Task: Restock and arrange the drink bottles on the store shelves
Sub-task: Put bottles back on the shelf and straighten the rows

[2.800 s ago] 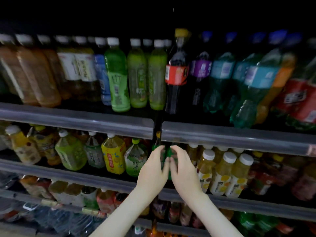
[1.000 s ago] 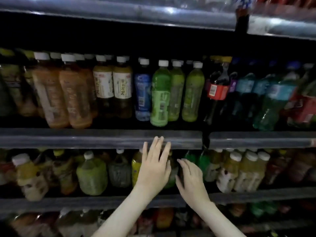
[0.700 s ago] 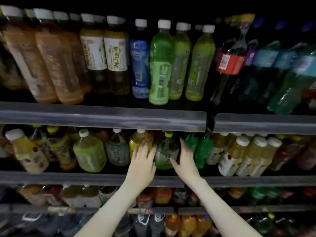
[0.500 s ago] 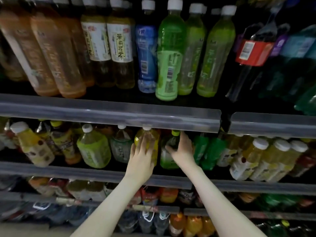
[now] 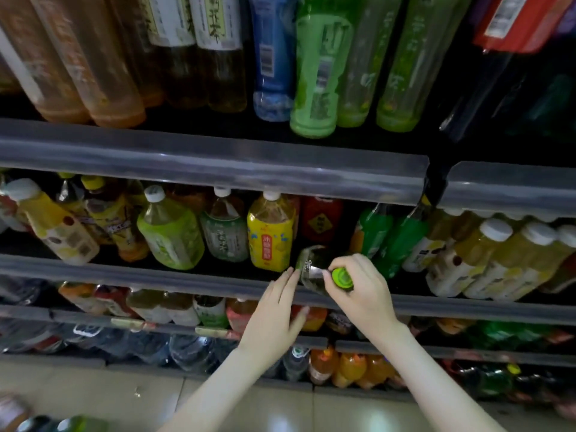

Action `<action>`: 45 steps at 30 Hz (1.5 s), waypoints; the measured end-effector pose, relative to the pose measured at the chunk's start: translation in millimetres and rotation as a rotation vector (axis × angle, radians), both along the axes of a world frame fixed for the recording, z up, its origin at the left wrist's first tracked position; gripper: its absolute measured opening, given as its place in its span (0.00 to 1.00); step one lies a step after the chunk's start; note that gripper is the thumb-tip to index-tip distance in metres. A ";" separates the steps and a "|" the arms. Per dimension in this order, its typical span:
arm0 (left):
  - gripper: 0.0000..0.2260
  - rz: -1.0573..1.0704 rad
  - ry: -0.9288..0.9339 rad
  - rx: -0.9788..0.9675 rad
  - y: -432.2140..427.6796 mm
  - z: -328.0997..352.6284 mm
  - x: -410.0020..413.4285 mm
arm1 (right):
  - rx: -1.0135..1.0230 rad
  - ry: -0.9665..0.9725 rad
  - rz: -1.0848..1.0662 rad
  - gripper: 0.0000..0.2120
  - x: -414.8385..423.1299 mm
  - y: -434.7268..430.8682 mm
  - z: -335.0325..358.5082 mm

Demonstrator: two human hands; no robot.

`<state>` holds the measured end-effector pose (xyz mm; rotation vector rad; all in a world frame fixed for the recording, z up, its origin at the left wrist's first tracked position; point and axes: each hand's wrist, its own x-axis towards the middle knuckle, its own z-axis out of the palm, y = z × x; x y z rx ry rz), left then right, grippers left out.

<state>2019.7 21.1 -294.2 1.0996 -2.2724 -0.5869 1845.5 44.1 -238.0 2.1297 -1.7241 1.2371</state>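
One clear plastic bottle (image 5: 311, 269), round green cap (image 5: 342, 277), tipped over rail (image 5: 156, 275), 4 o'clock of yellow bottle (image 5: 270, 235). Our right hand (image 5: 364, 291) grips its neck; left hand (image 5: 277, 319) flat, touching its 9 o'clock side.

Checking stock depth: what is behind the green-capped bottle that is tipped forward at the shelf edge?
A red-labelled bottle stands behind the green-capped bottle that the right hand grips. Anything deeper is too dark to see.

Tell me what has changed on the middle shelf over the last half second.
The right hand now grips the green-capped bottle at its neck and has tipped it forward, cap toward the camera, over the shelf rail. The left hand has come off the yellow-label bottle and lies open beside the tipped one. The yellow-label bottle stayed in place.
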 end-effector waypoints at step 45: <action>0.17 0.292 -0.204 0.864 141.3 -374.5 74.5 | 1.372 -0.242 -0.058 0.24 87.6 108.8 -462.8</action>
